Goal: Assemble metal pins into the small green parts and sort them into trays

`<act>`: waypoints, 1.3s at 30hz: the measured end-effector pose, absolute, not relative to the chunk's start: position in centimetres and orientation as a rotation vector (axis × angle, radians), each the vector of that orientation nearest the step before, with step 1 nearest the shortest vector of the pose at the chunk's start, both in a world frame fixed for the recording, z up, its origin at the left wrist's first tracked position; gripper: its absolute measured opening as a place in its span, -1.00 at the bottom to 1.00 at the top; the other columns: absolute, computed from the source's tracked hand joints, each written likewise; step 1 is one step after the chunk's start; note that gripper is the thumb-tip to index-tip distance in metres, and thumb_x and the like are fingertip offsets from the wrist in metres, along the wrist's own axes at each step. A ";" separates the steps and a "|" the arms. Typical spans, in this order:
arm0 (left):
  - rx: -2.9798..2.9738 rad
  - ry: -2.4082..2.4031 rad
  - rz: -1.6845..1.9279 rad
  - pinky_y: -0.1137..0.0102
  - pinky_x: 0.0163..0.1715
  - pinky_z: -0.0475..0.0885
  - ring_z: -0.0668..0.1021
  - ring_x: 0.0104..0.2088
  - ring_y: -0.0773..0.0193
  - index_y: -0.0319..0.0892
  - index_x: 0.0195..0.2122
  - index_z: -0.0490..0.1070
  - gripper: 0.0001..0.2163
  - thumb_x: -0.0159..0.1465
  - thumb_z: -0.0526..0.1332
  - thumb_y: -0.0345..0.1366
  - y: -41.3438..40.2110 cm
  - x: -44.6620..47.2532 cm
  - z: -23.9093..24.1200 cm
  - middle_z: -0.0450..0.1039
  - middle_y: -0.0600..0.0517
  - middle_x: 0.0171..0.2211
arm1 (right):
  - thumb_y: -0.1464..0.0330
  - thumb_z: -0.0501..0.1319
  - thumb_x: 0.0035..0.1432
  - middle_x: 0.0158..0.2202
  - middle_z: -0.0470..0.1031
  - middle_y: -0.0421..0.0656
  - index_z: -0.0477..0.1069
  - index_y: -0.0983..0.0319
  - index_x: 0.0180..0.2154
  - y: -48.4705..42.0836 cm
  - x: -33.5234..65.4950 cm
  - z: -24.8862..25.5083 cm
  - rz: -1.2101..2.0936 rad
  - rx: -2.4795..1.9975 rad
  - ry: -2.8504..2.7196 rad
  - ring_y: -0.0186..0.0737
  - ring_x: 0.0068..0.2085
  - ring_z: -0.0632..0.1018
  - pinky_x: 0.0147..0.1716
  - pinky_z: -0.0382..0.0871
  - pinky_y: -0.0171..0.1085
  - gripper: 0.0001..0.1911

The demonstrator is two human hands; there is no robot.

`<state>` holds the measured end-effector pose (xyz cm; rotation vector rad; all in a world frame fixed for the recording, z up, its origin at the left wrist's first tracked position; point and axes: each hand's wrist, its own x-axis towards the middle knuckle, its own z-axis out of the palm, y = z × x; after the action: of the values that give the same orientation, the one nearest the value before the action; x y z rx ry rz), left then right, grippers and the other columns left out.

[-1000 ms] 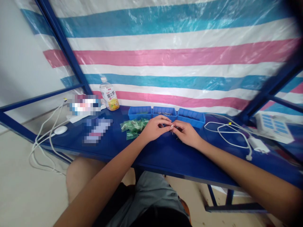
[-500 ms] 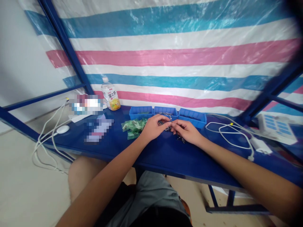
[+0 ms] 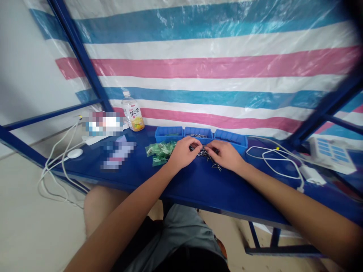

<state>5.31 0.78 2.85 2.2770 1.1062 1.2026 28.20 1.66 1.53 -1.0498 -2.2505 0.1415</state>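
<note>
My left hand (image 3: 183, 152) and my right hand (image 3: 225, 155) rest on the blue table (image 3: 198, 185), fingertips almost meeting over a small heap of dark metal pins (image 3: 208, 156). Both hands have their fingers curled down into the heap; what each pinches is too small to make out. A pile of small green parts (image 3: 160, 150) lies just left of my left hand. Behind the hands stand three blue bins: the left bin (image 3: 169, 133), the middle bin (image 3: 197, 133) with metal pins in it, and the right bin (image 3: 230, 138).
A drink bottle (image 3: 132, 113) stands at the back left. White cables and a round white puck (image 3: 74, 153) lie at the left edge. A white cable with an adapter (image 3: 283, 162) and a white keypad device (image 3: 330, 153) lie on the right. A striped tarp hangs behind.
Both hands have dropped from a raised pinch between them down onto the heap of pins. The view shifted slightly.
</note>
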 end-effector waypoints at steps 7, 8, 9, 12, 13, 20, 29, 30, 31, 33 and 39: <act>2.403 1.123 1.156 0.31 -0.11 0.53 0.60 -0.20 0.22 -0.14 -0.18 0.56 -0.89 0.39 0.22 -0.34 1.0 5.4 2.4 0.56 -0.01 -0.19 | 0.30 0.21 0.39 0.08 0.59 0.02 0.54 0.14 0.12 1.5 28.9 0.4 -0.008 -0.861 -2.535 0.08 0.06 0.55 0.11 0.44 0.09 -0.68; 2.405 1.122 1.154 0.31 -0.11 0.53 0.60 -0.20 0.21 -0.14 -0.18 0.56 -0.89 0.39 0.21 -0.34 1.0 5.4 2.3 0.57 -0.01 -0.19 | 0.34 0.20 0.39 0.06 0.60 0.01 0.55 0.14 0.10 1.6 28.8 0.4 -0.019 -0.874 -2.534 0.07 0.05 0.56 0.10 0.45 0.08 -0.70; 2.406 1.123 1.153 0.30 -0.11 0.53 0.60 -0.20 0.21 -0.14 -0.18 0.56 -0.88 0.39 0.21 -0.34 1.0 5.4 2.3 0.57 -0.02 -0.19 | 0.37 0.19 0.39 0.03 0.61 0.00 0.57 0.14 0.08 1.6 28.7 0.4 -0.035 -0.883 -2.532 0.06 0.03 0.57 0.08 0.46 0.07 -0.71; 2.401 1.129 1.146 0.30 -0.11 0.54 0.60 -0.19 0.19 -0.13 -0.19 0.56 -0.88 0.39 0.21 -0.33 1.0 5.4 2.2 0.57 -0.02 -0.19 | 0.41 0.19 0.38 -0.05 0.64 -0.01 0.59 0.14 0.03 1.7 28.6 0.7 -0.085 -0.897 -2.537 0.03 -0.02 0.58 0.02 0.48 0.01 -0.73; 2.399 1.130 1.143 0.30 -0.11 0.54 0.60 -0.18 0.19 -0.13 -0.19 0.56 -0.88 0.39 0.21 -0.33 1.0 5.4 2.2 0.57 -0.02 -0.19 | 0.42 0.18 0.39 -0.08 0.65 -0.02 0.59 0.14 0.01 1.7 28.6 0.8 -0.095 -0.902 -2.539 0.02 -0.04 0.58 -0.02 0.48 -0.02 -0.74; 2.403 1.133 1.140 0.30 -0.10 0.53 0.60 -0.18 0.19 -0.13 -0.20 0.57 -0.87 0.39 0.21 -0.33 1.1 5.5 2.0 0.57 -0.02 -0.20 | 0.45 0.16 0.39 -0.17 0.65 -0.02 0.59 0.18 -0.08 1.6 28.9 0.8 -0.127 -0.960 -2.526 -0.01 -0.11 0.58 -0.20 0.46 -0.12 -0.77; 2.372 1.125 1.098 0.29 -0.07 0.55 0.66 -0.17 0.16 -0.13 -0.02 0.59 -0.79 0.40 0.21 -0.29 0.9 5.6 2.3 0.65 -0.04 -0.15 | 0.28 0.30 0.34 -0.21 0.67 -0.09 0.61 0.13 -0.12 1.9 29.0 0.4 0.152 -0.964 -2.095 -0.06 -0.20 0.62 -0.20 0.52 -0.11 -0.86; 2.361 1.126 1.073 0.30 -0.09 0.56 0.67 -0.21 0.16 -0.12 0.04 0.58 -0.76 0.41 0.20 -0.29 0.8 5.6 2.4 0.67 -0.03 -0.15 | 0.26 0.29 0.35 -0.19 0.66 -0.09 0.61 0.13 -0.11 1.7 28.9 0.5 0.176 -0.967 -2.067 -0.07 -0.21 0.63 -0.20 0.53 -0.11 -0.85; 2.351 1.123 1.045 0.30 -0.11 0.56 0.67 -0.25 0.17 -0.10 0.10 0.56 -0.72 0.42 0.19 -0.28 0.7 5.6 2.5 0.68 -0.02 -0.15 | 0.25 0.29 0.36 -0.17 0.66 -0.09 0.60 0.13 -0.10 1.5 28.9 0.6 0.192 -0.963 -2.046 -0.07 -0.20 0.64 -0.19 0.53 -0.11 -0.84; 2.340 1.094 0.999 0.31 -0.15 0.57 0.67 -0.32 0.20 -0.07 0.21 0.50 -0.65 0.44 0.15 -0.29 0.5 5.6 2.6 0.70 0.00 -0.15 | 0.25 0.27 0.38 -0.12 0.66 -0.09 0.59 0.12 -0.08 0.9 28.6 0.9 0.211 -0.923 -2.035 -0.05 -0.14 0.64 -0.14 0.54 -0.09 -0.84; 2.293 0.961 1.052 0.27 0.00 0.58 0.70 -0.11 0.13 -0.14 0.22 0.50 -0.62 0.40 0.17 -0.36 0.3 5.8 2.5 0.66 -0.06 0.01 | 0.30 0.23 0.41 -0.07 0.64 -0.08 0.55 0.05 -0.02 -0.2 28.1 1.5 0.252 -0.763 -2.088 0.01 -0.03 0.62 0.02 0.52 0.02 -0.83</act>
<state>5.82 0.29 2.53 2.2932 0.9610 1.0520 28.06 -0.22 1.54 -0.7626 -2.0877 0.2522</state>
